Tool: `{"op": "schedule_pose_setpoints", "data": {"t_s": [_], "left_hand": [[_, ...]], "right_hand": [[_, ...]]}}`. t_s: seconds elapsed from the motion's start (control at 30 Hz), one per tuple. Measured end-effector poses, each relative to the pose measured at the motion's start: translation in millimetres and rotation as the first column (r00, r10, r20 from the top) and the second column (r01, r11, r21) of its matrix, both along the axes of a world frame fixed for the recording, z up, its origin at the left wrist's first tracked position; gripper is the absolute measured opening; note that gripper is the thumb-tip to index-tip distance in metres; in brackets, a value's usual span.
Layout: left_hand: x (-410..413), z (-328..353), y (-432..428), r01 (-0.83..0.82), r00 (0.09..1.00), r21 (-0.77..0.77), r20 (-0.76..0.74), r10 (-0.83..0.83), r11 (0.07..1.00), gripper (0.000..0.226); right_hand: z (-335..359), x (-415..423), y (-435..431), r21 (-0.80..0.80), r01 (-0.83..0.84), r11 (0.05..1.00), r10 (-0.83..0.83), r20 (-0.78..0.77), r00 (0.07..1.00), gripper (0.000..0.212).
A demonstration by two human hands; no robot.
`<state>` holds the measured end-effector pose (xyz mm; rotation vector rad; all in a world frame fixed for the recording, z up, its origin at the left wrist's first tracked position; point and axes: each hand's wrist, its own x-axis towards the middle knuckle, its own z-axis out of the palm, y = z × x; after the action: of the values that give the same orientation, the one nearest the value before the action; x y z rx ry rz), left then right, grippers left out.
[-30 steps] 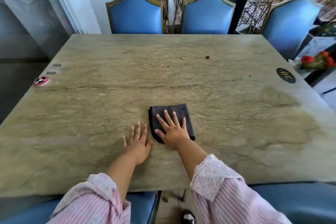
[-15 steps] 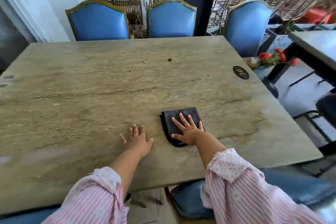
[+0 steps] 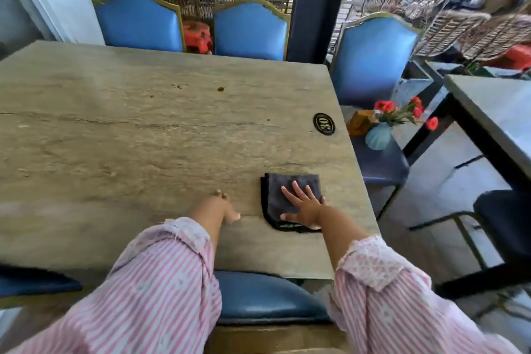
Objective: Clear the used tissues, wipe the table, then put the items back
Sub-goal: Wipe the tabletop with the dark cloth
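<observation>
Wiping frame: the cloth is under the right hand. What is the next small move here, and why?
Probably slide the cloth forward and left toward the brown spots. The right hand lies flat on it near the right edge of the table, and those spots, farther out, are not yet wiped.

black oval plaque (image 3: 324, 123) reading "30", set on the stone table (image 3: 143, 135) near its right edge

Blue chairs (image 3: 250, 30) past far edge — dark post (image 3: 313, 8) behind; 2nd table (image 3: 494, 112) rt.
</observation>
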<state>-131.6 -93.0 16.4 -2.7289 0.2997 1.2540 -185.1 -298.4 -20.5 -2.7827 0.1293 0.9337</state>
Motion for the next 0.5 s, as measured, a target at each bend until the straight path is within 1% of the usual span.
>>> {"op": "schedule_pose_setpoints", "data": {"t_s": [0.07, 0.13, 0.2, 0.27, 0.37, 0.43, 0.5], "left_hand": [[-4, -10, -20, -0.087, 0.996, -0.002, 0.004, 0.087, 0.996, 0.082], [-6, -15, -43, -0.195, 0.980, -0.068, 0.015, 0.197, 0.978, 0.080], [-7, -21, -63, -0.318, 0.940, -0.164, 0.071, 0.333, 0.934, 0.074], [-5, -33, -81, -0.403, 0.879, -0.261, 0.157, 0.451, 0.877, 0.069], [-5, -53, -101, -0.452, 0.783, -0.339, 0.292, 0.549, 0.825, 0.065], [-6, -66, -111, -0.468, 0.722, -0.346, 0.380, 0.578, 0.813, 0.063], [-5, -73, -115, -0.483, 0.683, -0.332, 0.436, 0.586, 0.810, 0.062]], "right_hand": [[-3, -9, -23, 0.033, 0.022, 0.999, -0.023, 0.040, 0.999, 0.075], [-7, -12, -42, 0.061, 0.037, 0.997, -0.041, 0.060, 0.997, 0.073], [-9, -9, -55, 0.072, 0.029, 0.997, -0.034, 0.073, 0.997, 0.073], [-10, -3, -67, 0.072, 0.002, 0.997, -0.009, 0.087, 0.996, 0.073], [-13, 9, -85, 0.067, -0.050, 0.997, 0.044, 0.087, 0.995, 0.072], [-16, 20, -100, 0.041, -0.107, 0.993, 0.101, 0.111, 0.989, 0.071], [-20, 31, -114, 0.028, -0.169, 0.985, 0.163, 0.151, 0.975, 0.070]]}}
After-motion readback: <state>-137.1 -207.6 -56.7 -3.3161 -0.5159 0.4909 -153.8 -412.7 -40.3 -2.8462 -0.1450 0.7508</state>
